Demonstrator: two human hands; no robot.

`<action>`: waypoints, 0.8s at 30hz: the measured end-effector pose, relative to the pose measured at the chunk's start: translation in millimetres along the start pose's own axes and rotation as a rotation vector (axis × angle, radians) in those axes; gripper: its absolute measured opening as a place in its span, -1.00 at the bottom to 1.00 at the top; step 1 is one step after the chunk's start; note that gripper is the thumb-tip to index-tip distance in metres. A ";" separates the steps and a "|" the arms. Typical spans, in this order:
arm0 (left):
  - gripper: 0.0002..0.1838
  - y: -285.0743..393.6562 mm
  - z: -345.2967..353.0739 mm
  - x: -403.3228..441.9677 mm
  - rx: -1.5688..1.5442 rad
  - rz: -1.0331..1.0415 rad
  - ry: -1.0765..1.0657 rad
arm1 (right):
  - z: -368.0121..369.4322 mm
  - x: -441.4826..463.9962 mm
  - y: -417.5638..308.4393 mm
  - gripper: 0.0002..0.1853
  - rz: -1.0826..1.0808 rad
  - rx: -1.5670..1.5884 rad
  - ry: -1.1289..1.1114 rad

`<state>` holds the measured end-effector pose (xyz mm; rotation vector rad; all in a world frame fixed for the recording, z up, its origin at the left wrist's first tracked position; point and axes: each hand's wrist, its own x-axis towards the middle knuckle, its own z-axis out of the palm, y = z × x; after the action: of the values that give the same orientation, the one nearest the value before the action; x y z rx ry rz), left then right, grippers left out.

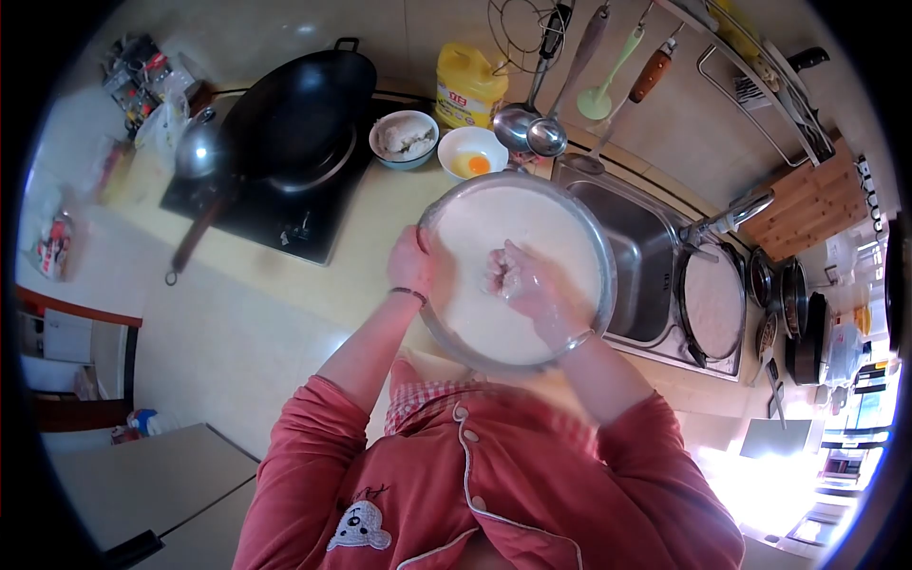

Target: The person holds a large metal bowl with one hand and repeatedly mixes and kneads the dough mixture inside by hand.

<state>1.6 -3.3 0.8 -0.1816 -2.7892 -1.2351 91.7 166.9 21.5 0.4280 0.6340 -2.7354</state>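
Red shirt (427,484) fabric filled the foreground, below a large metal bowl (609,256) of white liquid (484,223) between the cooktop (309,228) and the sink (638,261). The left hand (410,266) had its fingers clamped on the bowl's near-left rim, while the right hand (521,277), wet, curled its fingers together within the bowl's outline. Just beyond stood a small bowl (452,144) holding an egg (479,165).

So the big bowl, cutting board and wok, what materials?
Big bowl: probably stainless steel, satin; grey metallic rim. Cutting board: wood or bamboo, smooth; tan, striped grain. Wok: likely iron or coated metal; dark, low sheen, finish unclear.
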 end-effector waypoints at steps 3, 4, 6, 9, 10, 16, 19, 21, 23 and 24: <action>-0.76 -0.3 -0.2 -0.5 -0.005 -0.003 -0.002 | 11.1 -8.9 3.0 -0.70 -0.129 -0.083 0.117; -0.74 -0.3 -0.1 -0.7 -0.016 -0.002 -0.008 | 13.6 -11.8 2.2 -0.70 -0.129 -0.083 0.118; -0.75 -0.6 0.1 -0.4 -0.014 -0.007 -0.014 | 16.1 -16.5 0.2 -0.62 -0.148 -0.125 0.018; -0.75 -0.3 -0.7 -0.3 -0.017 -0.015 -0.025 | 12.7 -15.4 4.2 -0.61 -0.217 -0.295 -0.052; -0.75 -0.1 -1.0 -0.4 -0.021 -0.019 -0.032 | 12.5 -15.6 4.5 -0.61 -0.218 -0.295 -0.051; -0.74 2.2 -1.8 -0.8 -0.040 -0.025 -0.034 | 17.4 -21.2 2.9 -0.64 -0.202 -0.446 0.082; -0.75 1.9 -1.7 -1.9 -0.038 0.001 -0.012 | 22.8 -24.6 0.5 -0.63 -0.192 -0.457 0.143; -0.75 -0.8 1.1 -1.6 -0.024 0.010 -0.004 | 24.4 -24.7 0.1 -0.63 -0.171 -0.410 0.142; -0.74 -2.4 0.9 -0.8 -0.009 0.015 0.009 | 17.2 -23.8 -1.1 -0.64 -0.161 -0.356 0.102; -0.75 -2.0 0.6 -0.7 -0.013 0.018 0.004 | 13.8 -24.0 -1.5 -0.64 -0.153 -0.303 0.066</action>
<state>2.0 -4.2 -1.1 -0.2048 -2.7699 -1.2487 110.0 167.0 42.3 0.4125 1.1210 -2.7089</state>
